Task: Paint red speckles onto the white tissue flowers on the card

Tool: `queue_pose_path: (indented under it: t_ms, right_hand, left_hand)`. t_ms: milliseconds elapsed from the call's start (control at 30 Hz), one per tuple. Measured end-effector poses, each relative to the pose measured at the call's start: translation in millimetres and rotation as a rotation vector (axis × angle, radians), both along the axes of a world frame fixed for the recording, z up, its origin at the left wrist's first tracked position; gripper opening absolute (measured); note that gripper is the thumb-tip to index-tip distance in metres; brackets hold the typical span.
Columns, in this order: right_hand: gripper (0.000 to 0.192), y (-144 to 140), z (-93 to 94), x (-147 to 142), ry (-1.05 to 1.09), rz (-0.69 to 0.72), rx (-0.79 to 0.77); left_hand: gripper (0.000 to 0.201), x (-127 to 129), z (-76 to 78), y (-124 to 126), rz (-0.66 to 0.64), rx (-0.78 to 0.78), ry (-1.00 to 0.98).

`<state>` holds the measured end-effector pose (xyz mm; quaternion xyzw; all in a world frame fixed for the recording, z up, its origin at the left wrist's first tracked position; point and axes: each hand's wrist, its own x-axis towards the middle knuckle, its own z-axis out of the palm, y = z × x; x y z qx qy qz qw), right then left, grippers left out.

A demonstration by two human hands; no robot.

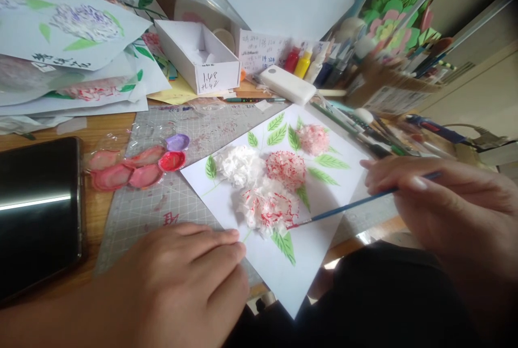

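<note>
A white paper sheet lies tilted on a grey cutting mat. It carries several crumpled tissue flowers and painted green leaves. My right hand holds a thin blue paintbrush; its red tip touches the nearest flower, which has red dabs. My left hand rests palm down on the mat, fingertips pressing the sheet's left edge. One flower is plain white, another is red-speckled, and the farthest is pink.
A plastic palette with red, pink and purple paint lies left of the sheet. A dark tablet sits at the left edge. Behind are a white box, paint bottles, stacked flower pictures and a holder of pens.
</note>
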<state>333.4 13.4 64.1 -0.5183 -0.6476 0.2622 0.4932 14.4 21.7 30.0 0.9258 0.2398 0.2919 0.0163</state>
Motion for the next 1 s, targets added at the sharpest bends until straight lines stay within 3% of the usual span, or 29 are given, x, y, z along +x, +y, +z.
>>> queue_pose_path:
  t_ms: [733, 1000]
  right_hand:
    - [0.014, -2.1, 3.8, -4.9, 0.037, -0.063, -0.025]
    - [0.013, 0.3, 2.5, -1.2, -0.032, -0.044, -0.013]
  left_hand:
    - [0.041, -1.9, -10.2, 0.3, -0.038, 0.02, -0.053]
    - [0.042, -2.1, -5.1, 1.0, -0.064, 0.024, -0.022]
